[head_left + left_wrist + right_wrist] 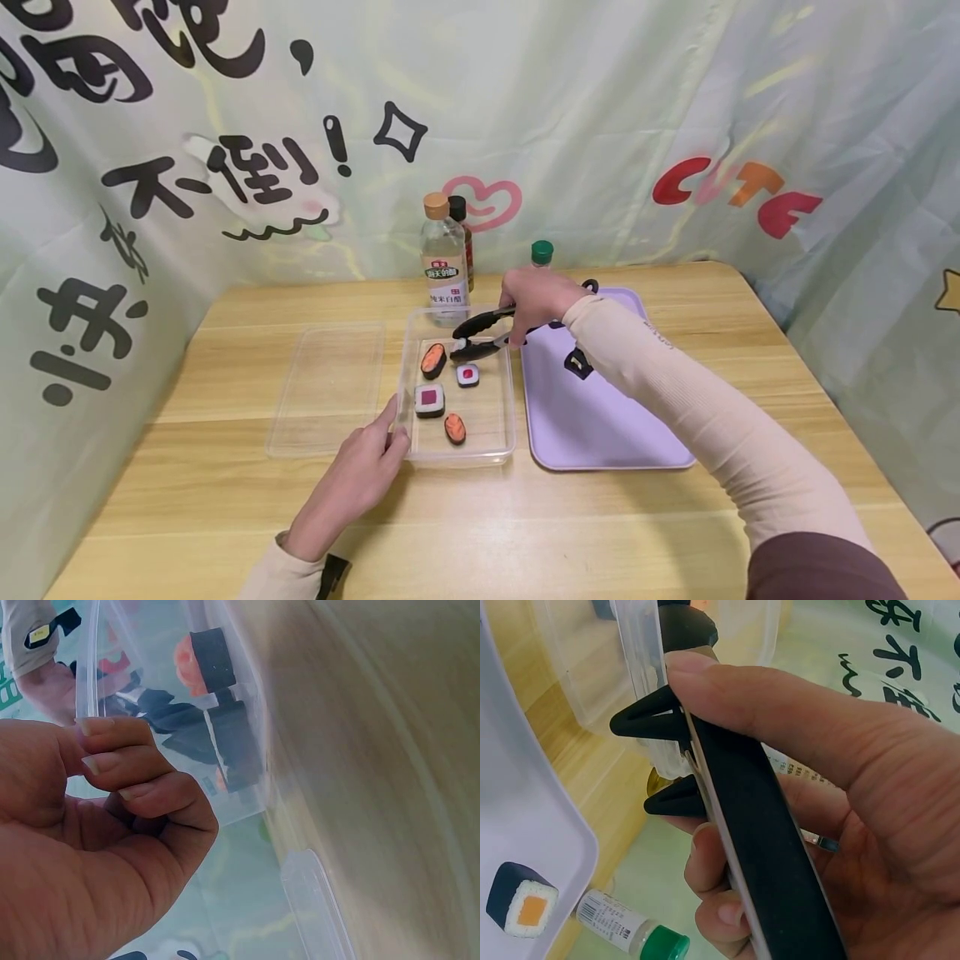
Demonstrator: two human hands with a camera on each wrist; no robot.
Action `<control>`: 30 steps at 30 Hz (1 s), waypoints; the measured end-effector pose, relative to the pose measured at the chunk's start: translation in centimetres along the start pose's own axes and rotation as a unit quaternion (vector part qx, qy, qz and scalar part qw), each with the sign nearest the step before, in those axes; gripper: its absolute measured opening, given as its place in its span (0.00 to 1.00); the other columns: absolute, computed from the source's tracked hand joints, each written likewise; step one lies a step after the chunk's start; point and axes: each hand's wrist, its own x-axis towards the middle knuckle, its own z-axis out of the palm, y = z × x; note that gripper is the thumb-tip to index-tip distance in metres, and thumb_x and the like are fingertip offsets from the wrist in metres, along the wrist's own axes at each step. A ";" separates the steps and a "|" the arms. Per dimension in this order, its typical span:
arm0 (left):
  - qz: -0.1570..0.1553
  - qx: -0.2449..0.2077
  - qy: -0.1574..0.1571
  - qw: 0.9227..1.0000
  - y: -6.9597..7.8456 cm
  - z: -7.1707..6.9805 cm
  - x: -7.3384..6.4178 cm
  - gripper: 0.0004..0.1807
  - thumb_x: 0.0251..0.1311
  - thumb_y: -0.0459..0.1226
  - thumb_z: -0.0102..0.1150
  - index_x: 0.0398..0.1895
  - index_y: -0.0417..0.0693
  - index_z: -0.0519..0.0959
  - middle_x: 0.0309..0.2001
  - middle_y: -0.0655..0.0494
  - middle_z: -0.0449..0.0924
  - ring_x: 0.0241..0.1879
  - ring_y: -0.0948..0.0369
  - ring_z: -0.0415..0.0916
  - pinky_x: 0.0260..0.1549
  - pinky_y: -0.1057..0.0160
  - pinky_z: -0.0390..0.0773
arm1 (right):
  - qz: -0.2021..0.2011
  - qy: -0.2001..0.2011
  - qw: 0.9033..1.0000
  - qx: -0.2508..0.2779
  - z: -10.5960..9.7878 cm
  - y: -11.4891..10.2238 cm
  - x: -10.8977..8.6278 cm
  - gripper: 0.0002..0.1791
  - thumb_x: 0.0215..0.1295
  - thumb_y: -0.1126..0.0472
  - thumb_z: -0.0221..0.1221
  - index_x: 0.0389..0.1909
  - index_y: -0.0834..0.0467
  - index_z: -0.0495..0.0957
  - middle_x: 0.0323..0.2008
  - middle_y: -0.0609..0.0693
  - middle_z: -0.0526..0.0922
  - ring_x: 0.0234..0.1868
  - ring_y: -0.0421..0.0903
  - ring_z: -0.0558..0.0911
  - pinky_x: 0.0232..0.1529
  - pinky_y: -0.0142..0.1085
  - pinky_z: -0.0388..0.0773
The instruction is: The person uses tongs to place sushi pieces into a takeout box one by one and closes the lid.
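My right hand (542, 298) grips black kitchen tongs (480, 348), their tips lowered inside a clear plastic container (498, 454). A small whitish piece shows between the tips, mostly hidden by them. In the container lie two orange-topped sushi pieces (432, 360), a square roll with a dark red centre (430, 400) and a smaller roll with a red centre (467, 375). At the container's left wall, my left hand (363, 467) holds the rim between thumb and curled fingers (120, 761). The right wrist view shows the tongs' handle (750, 825) under my thumb.
Right of the container lies a purple tray (600, 417); a roll with an orange centre (531, 907) sits on it. A clear lid (326, 387) lies at left. Behind stand a vinegar bottle (444, 267), a dark-capped bottle (459, 208) and a green-capped bottle (542, 252).
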 end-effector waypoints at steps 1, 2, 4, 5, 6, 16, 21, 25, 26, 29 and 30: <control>-0.001 0.000 0.000 1.000 0.0 0.0 0.0 0.33 0.74 0.36 0.42 0.79 0.37 0.53 0.14 0.64 0.56 0.14 0.67 0.52 0.14 0.67 0.59 | 0.000 -0.003 1.000 0.001 -0.1 0.0 -0.1 0.12 0.45 0.59 0.79 0.32 0.57 0.90 0.23 0.44 0.82 0.25 0.41 0.70 0.30 0.35 0.70; -0.001 -0.001 0.001 1.000 0.0 0.0 0.0 0.33 0.73 0.36 0.42 0.79 0.37 0.53 0.14 0.64 0.56 0.14 0.67 0.52 0.15 0.67 0.59 | -0.003 -0.005 1.000 0.004 -0.1 0.1 -0.1 0.13 0.45 0.59 0.79 0.34 0.57 0.90 0.25 0.44 0.84 0.25 0.40 0.71 0.30 0.35 0.71; 0.001 0.000 0.002 1.000 0.0 0.0 0.0 0.33 0.73 0.36 0.42 0.79 0.36 0.53 0.14 0.64 0.56 0.14 0.67 0.52 0.15 0.67 0.60 | -0.003 -0.015 1.000 0.014 -0.3 0.1 -0.3 0.12 0.46 0.59 0.79 0.33 0.56 0.90 0.21 0.44 0.82 0.23 0.40 0.70 0.28 0.34 0.70; 0.002 0.000 0.003 1.000 0.0 0.0 0.0 0.33 0.73 0.36 0.43 0.79 0.36 0.53 0.14 0.64 0.56 0.14 0.67 0.52 0.15 0.67 0.60 | -0.006 -0.014 1.000 0.019 -0.4 0.2 -0.5 0.11 0.46 0.59 0.79 0.33 0.56 0.90 0.21 0.43 0.82 0.22 0.40 0.69 0.27 0.34 0.69; 0.003 0.000 0.004 1.000 0.1 0.0 0.0 0.33 0.73 0.36 0.43 0.79 0.36 0.53 0.14 0.64 0.56 0.14 0.67 0.52 0.15 0.66 0.60 | -0.008 -0.013 1.000 0.025 -0.5 0.2 -0.7 0.11 0.47 0.59 0.79 0.32 0.56 0.90 0.19 0.42 0.80 0.22 0.40 0.68 0.27 0.34 0.69; 0.004 -0.001 0.005 1.000 0.1 0.0 0.0 0.33 0.73 0.36 0.43 0.79 0.37 0.53 0.14 0.64 0.56 0.15 0.67 0.53 0.16 0.66 0.60 | -0.009 0.023 0.997 0.071 -1.4 2.2 -3.6 0.32 0.48 0.58 0.79 0.56 0.62 0.84 0.52 0.57 0.85 0.26 0.41 0.68 0.33 0.36 0.70; 0.010 0.002 0.007 1.000 0.0 0.0 0.0 0.34 0.72 0.35 0.44 0.79 0.36 0.53 0.15 0.65 0.56 0.15 0.67 0.52 0.16 0.66 0.60 | 0.003 0.044 0.994 0.096 -1.6 4.1 -5.3 0.34 0.47 0.58 0.78 0.58 0.64 0.83 0.57 0.58 0.83 0.33 0.45 0.74 0.38 0.40 0.73; 0.010 0.003 0.008 1.000 -0.1 0.0 0.0 0.33 0.72 0.35 0.44 0.79 0.35 0.54 0.15 0.65 0.55 0.15 0.67 0.52 0.15 0.67 0.59 | 0.016 0.057 0.991 0.121 -1.7 5.4 -6.7 0.36 0.47 0.57 0.78 0.59 0.65 0.81 0.58 0.60 0.82 0.59 0.53 0.79 0.54 0.49 0.77; 0.011 0.003 0.009 1.000 -0.1 0.0 0.0 0.33 0.72 0.35 0.44 0.79 0.35 0.54 0.15 0.65 0.55 0.15 0.67 0.52 0.15 0.67 0.59 | 0.020 0.059 0.990 0.128 -1.7 5.7 -7.1 0.37 0.47 0.56 0.78 0.60 0.65 0.81 0.58 0.61 0.81 0.63 0.56 0.77 0.57 0.51 0.77; 0.010 0.003 0.008 1.000 -0.1 0.0 0.0 0.33 0.72 0.35 0.44 0.79 0.36 0.54 0.14 0.65 0.55 0.15 0.67 0.51 0.15 0.67 0.59 | 0.033 0.065 0.986 0.147 -1.6 6.6 -7.9 0.38 0.48 0.57 0.78 0.61 0.66 0.80 0.60 0.62 0.80 0.67 0.60 0.72 0.60 0.55 0.74; 0.009 0.002 0.008 1.000 -0.1 0.0 0.0 0.33 0.72 0.35 0.44 0.79 0.36 0.54 0.14 0.65 0.55 0.15 0.67 0.52 0.15 0.67 0.59 | 0.036 0.068 0.986 0.150 -1.6 7.0 -8.1 0.38 0.48 0.57 0.79 0.61 0.67 0.79 0.60 0.63 0.80 0.67 0.61 0.72 0.60 0.55 0.73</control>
